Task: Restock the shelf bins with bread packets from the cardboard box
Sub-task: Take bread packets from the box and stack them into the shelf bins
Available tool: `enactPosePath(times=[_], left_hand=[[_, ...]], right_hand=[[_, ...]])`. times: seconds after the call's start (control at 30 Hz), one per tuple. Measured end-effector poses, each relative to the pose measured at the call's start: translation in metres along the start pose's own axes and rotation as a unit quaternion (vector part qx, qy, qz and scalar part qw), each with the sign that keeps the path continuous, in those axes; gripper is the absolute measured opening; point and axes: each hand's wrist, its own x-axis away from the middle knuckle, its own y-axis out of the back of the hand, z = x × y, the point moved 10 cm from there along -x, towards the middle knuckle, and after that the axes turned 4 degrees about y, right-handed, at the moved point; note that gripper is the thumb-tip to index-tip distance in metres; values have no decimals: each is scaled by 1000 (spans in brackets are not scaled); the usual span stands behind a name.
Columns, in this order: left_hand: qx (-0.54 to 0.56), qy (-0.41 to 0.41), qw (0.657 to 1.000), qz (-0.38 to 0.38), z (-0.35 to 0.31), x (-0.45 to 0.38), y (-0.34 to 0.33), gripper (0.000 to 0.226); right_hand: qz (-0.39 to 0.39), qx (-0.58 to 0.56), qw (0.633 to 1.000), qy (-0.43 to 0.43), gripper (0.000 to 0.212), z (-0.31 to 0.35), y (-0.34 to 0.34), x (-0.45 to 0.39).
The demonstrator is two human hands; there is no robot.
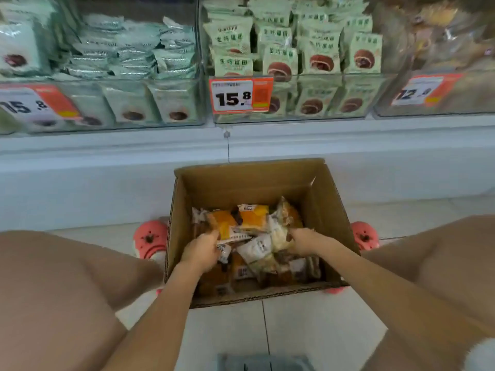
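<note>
Down in the cardboard box [329, 210] the bread packets [254, 245] lie in a loose heap, their long axes pointing every which way. The two topmost orange packets [253, 218] lie tilted side by side, their long sides running roughly left to right across the box; a white packet [255, 247] just below them lies on a diagonal. I cannot count the heap exactly, since packets overlap and the lower ones are in shadow.

Both my hands are inside the box, well apart. My left hand [202, 249] has its fingers curled round the near edge of the left orange packet. My right hand [302, 241] has its fingers closed on a pale crumpled packet [281, 236] at the right side of the heap.

The box stands open on the tiled floor [308, 330] between my knees, its long axis running away from me toward the shelf base [107, 170]. One pink shoe [150, 238] shows at each side of the box, two in all.

Above, I see three clear shelf bins [294, 95] in a row. The left and middle ones hold green packets [318, 54] standing mostly upright; the right one is blurred. Three price tags hang on the bin fronts, the middle tag [239, 95] reading 15.8.
</note>
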Motion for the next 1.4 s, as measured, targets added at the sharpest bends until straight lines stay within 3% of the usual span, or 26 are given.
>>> enactPosePath(times=[0.23, 0.4, 0.53, 0.63, 0.73, 0.8, 0.9, 0.97, 1.0, 1.1, 1.2, 1.27, 1.33, 1.4], left_hand=[[42, 21, 998, 30, 17, -6, -22, 31], [53, 10, 998, 34, 17, -3, -26, 29], [92, 45, 992, 77, 22, -1, -40, 19], [181, 86, 976, 87, 26, -4, -47, 13], [289, 119, 945, 96, 15, -4, -41, 12], [423, 177, 874, 159, 8, 4, -45, 38], [635, 197, 671, 329, -29, 24, -54, 84], [717, 156, 585, 346, -52, 28, -38, 84], [738, 133, 576, 325, -59, 27, -28, 75], [734, 76, 634, 232, -62, 18, -10, 61], [737, 66, 634, 228, -59, 18, -10, 64], [737, 65, 630, 236, -59, 20, -9, 64], [728, 56, 638, 244, -64, 23, -6, 59], [726, 53, 642, 241, -68, 27, -2, 54]], right_hand=[[107, 115, 987, -41, 48, 16, -64, -33], [36, 241, 970, -24, 47, 6, -72, -39], [19, 222, 974, 31, 43, 4, -74, -28], [39, 139, 988, 50, 40, 6, -54, -16], [9, 63, 996, 64, 38, 19, -9, -3], [-44, -8, 995, 87, 36, 28, 26, 16], [-169, -99, 969, 153, 23, 44, 61, 56], [-230, -114, 945, 204, 28, 56, 63, 76], [-242, -124, 935, 227, 34, 61, 59, 80], [-243, -279, 901, 227, 44, 56, 50, 80], [-259, -526, 793, 165, 49, 33, 58, 80], [-247, -601, 751, 118, 40, 22, 57, 80], [-185, -622, 756, 90, 32, 25, 51, 79], [-144, -595, 785, 91, 28, 31, 48, 79]])
